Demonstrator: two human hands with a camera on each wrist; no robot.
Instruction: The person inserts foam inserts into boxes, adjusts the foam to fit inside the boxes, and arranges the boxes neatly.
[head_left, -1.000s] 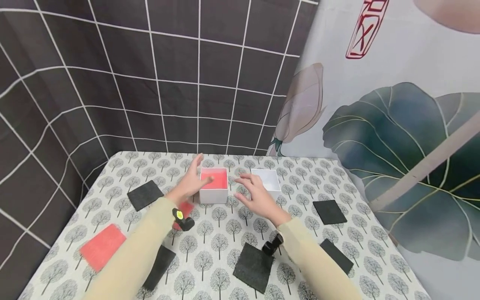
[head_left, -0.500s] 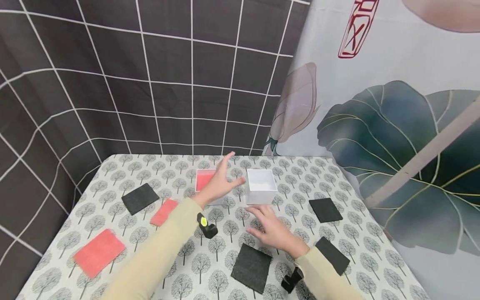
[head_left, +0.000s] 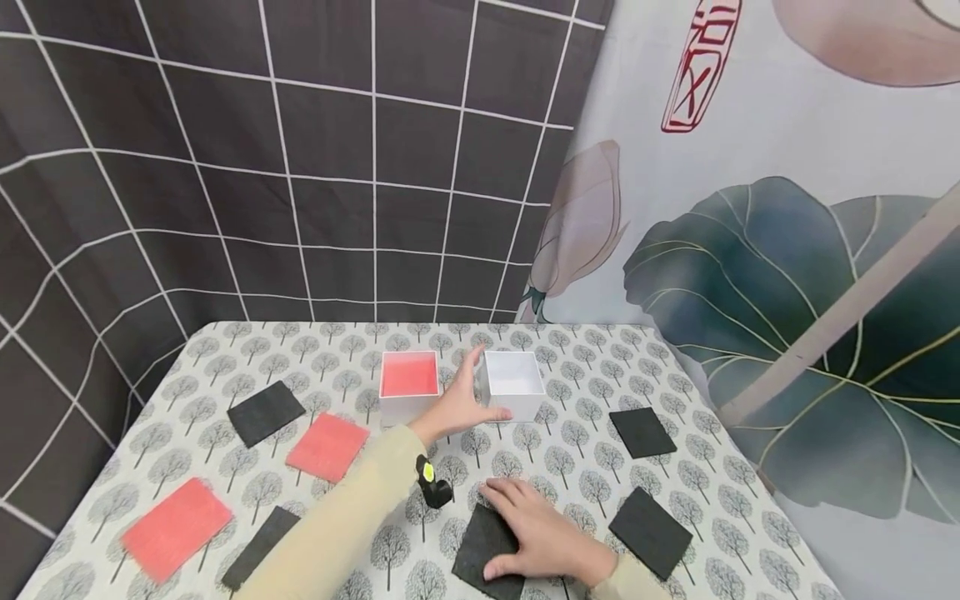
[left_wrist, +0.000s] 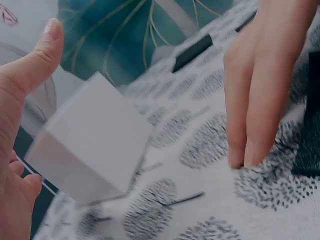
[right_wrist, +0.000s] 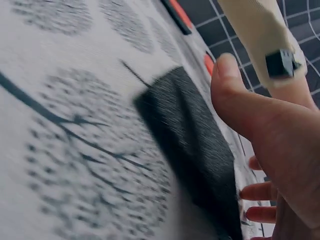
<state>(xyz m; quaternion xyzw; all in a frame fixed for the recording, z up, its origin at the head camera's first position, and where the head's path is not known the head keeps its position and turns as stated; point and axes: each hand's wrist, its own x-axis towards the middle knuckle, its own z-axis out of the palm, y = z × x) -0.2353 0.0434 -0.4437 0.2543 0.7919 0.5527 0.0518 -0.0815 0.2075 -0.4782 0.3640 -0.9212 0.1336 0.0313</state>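
Observation:
My left hand (head_left: 459, 406) is spread beside the left wall of an open white box (head_left: 517, 398), with the thumb in front of it. In the left wrist view the thumb and fingers stand apart from this box (left_wrist: 97, 142). Just left is a second white box (head_left: 408, 408), red inside. My right hand (head_left: 538, 533) hovers low over a black felt-like square (head_left: 480, 546), partly covering it. In the right wrist view the thumb is raised off the black square (right_wrist: 195, 135); whether the other fingers touch anything is hidden.
Two red squares (head_left: 327, 446) and two black squares (head_left: 266, 412) lie on the left of the tree-patterned tablecloth (head_left: 390, 546). Two more black squares (head_left: 642, 432) lie on the right. A dark gridded curtain (head_left: 330, 167) hangs behind the table.
My left hand has moved right, from the red-inside box to the empty white box. My right hand has left the white box and come down toward me, over the black square.

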